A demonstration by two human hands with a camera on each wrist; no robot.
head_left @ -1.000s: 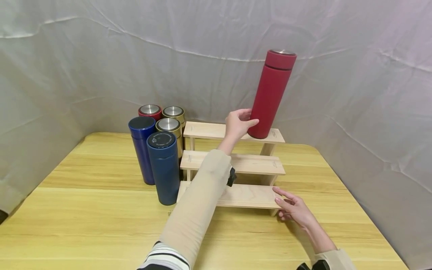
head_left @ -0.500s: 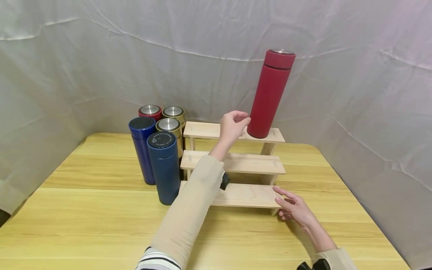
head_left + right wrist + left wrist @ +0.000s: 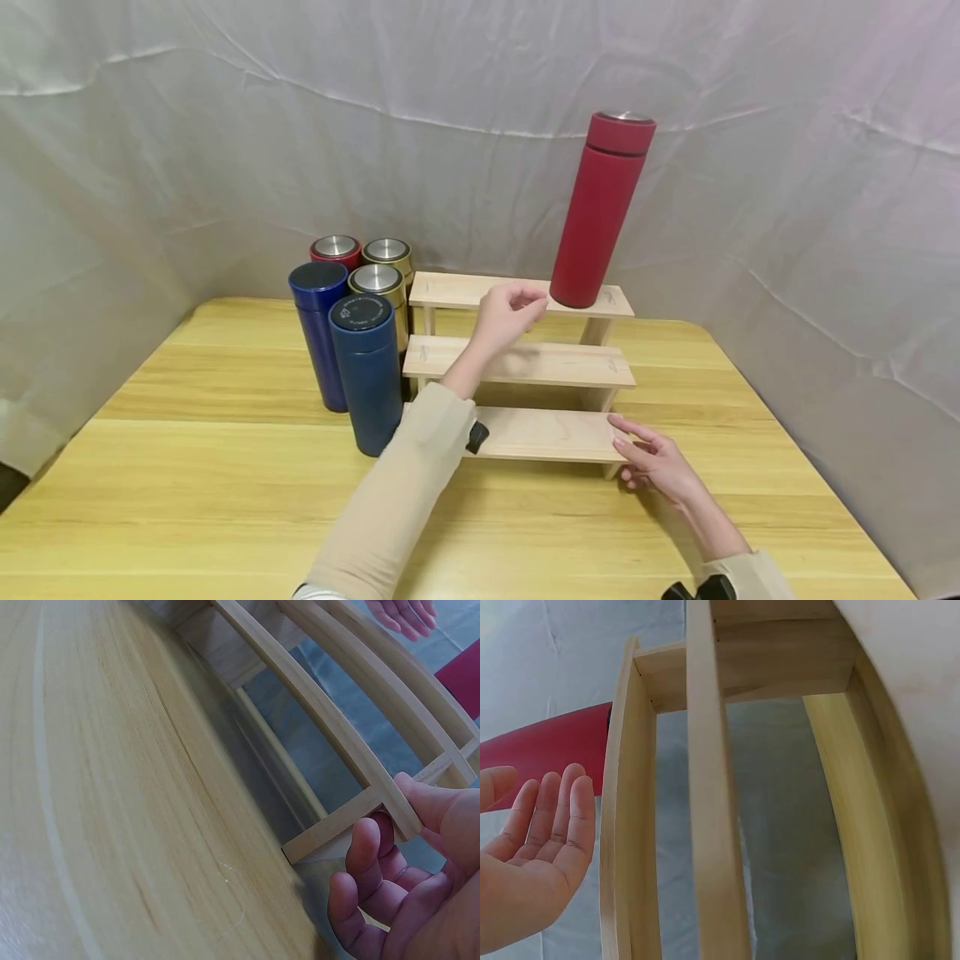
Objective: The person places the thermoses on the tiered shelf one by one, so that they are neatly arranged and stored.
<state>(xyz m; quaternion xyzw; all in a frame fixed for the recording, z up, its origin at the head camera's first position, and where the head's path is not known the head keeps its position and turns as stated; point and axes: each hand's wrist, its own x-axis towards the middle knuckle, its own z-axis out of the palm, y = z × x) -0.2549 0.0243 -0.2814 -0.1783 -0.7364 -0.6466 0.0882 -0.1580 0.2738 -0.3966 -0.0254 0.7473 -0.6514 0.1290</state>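
A tall red vacuum flask (image 3: 603,208) stands at the right end of the top step of a three-step wooden display stand (image 3: 551,433). My left hand (image 3: 506,317) hovers just left of the flask's base, above the steps, with nothing in it. In the left wrist view, the fingers (image 3: 546,810) of that hand are loosely extended beside the red flask (image 3: 562,750). My right hand (image 3: 660,467) holds the right end of the lowest step. The right wrist view has its thumb and fingers (image 3: 367,859) around the board's end.
Left of the stand, several flasks are grouped upright: a dark blue one (image 3: 366,383) in front, a brighter blue one (image 3: 318,333), gold ones (image 3: 378,279) and a red one (image 3: 336,247). Grey cloth (image 3: 480,142) hangs behind the wooden table (image 3: 187,467).
My left hand has let go of the red flask and drawn back left and down toward me. The flask stays on the top step. My right hand has kept its place.
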